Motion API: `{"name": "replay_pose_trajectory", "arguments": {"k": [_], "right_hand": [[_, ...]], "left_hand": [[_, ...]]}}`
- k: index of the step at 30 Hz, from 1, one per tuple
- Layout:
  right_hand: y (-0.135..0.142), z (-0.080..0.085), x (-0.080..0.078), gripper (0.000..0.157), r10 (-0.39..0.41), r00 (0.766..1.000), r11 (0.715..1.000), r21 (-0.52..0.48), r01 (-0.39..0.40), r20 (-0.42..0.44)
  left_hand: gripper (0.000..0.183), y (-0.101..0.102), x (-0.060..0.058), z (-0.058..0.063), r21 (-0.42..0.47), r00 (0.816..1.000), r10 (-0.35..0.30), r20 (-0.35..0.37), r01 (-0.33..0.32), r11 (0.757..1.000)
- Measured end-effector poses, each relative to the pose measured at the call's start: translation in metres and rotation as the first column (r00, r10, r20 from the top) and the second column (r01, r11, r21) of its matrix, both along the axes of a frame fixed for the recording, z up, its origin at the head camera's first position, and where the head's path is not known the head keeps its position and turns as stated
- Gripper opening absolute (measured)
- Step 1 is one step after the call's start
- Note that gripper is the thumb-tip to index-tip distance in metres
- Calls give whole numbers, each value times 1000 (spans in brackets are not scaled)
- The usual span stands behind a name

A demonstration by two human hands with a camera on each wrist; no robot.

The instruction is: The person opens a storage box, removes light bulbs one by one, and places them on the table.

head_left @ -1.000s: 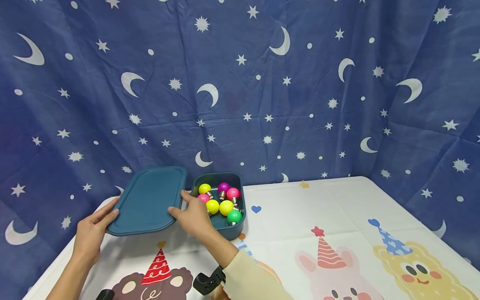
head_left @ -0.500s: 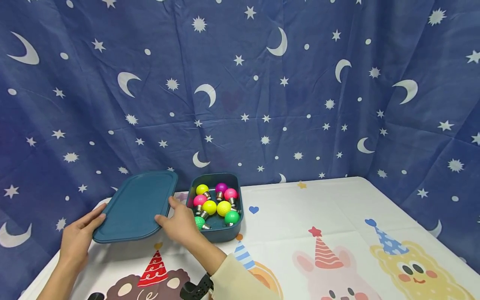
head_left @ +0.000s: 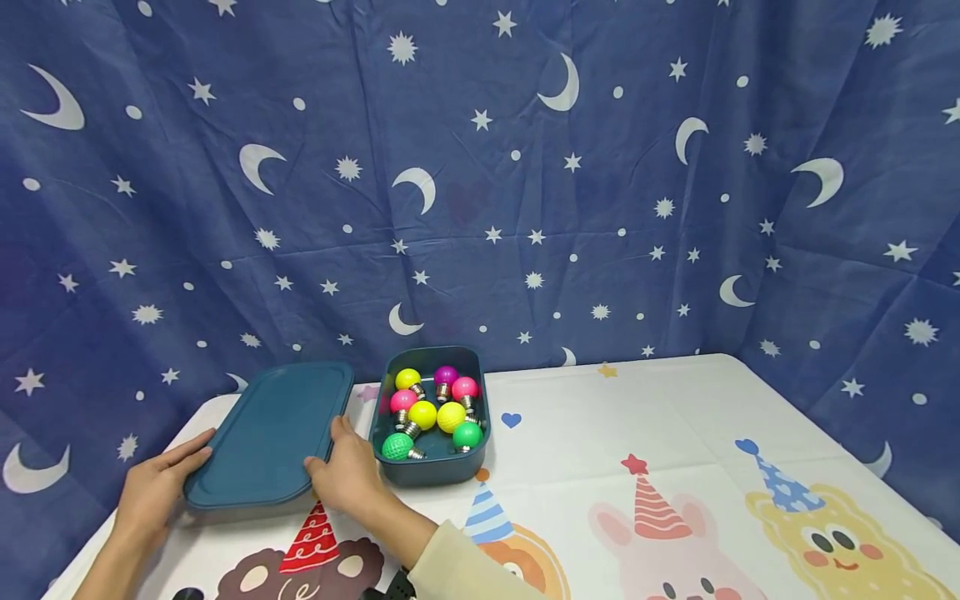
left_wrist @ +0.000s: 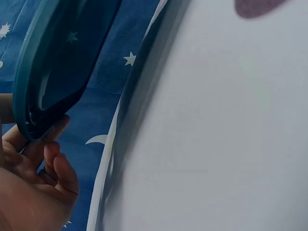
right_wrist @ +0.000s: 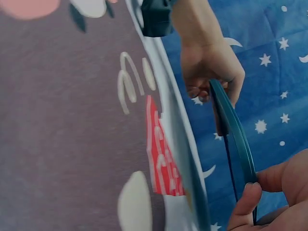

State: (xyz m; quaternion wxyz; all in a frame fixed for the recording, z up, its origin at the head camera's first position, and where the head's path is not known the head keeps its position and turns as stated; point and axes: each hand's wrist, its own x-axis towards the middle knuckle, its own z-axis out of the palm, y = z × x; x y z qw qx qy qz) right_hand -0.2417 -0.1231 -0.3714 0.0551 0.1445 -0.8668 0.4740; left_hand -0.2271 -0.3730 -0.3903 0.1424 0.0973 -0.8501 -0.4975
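A dark teal rectangular lid (head_left: 273, 437) with rounded corners is held level at the table's left side. My left hand (head_left: 153, 492) grips its left edge, thumb on top. In the left wrist view the fingers (left_wrist: 60, 125) curl beneath the lid's rim. My right hand (head_left: 348, 471) pinches the lid's right edge, thumb and fingers on either side, as the right wrist view also shows. Right of the lid stands a matching teal box (head_left: 431, 473), uncovered. Several coloured light bulbs (head_left: 422, 415) lie inside: yellow, pink, purple and green.
A white tablecloth (head_left: 570, 433) with cartoon animals in party hats covers the table. Behind it and along the sides hangs a dark blue curtain (head_left: 480, 167) with moons and stars. The table's back edge runs close to the curtain.
Both hands have carried the lid left and down, away from the box and closer to the table. More bulbs now show, including a green one at the box's front left.
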Motion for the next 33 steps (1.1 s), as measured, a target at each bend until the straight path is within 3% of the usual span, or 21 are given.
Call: {"name": "replay_pose_trajectory", "arguments": {"k": [11, 18, 25, 33], "right_hand": [[-4, -14, -1, 62, 24, 999, 1000, 10, -24, 30], [-6, -19, -1, 62, 24, 997, 999, 29, -27, 72], [-7, -24, -3, 61, -1, 995, 997, 76, -7, 105], [-9, -26, -4, 60, -18, 994, 989, 151, 1, 111]], "left_hand": [[67, -3, -4, -5, -24, 996, -52, 75, 54, 998], [63, -6, -5, -11, -94, 995, -17, 98, 26, 995], [61, -6, -5, -11, -135, 988, -44, 146, 63, 989], [54, -8, -6, -15, -215, 989, -68, 129, 95, 972]]}}
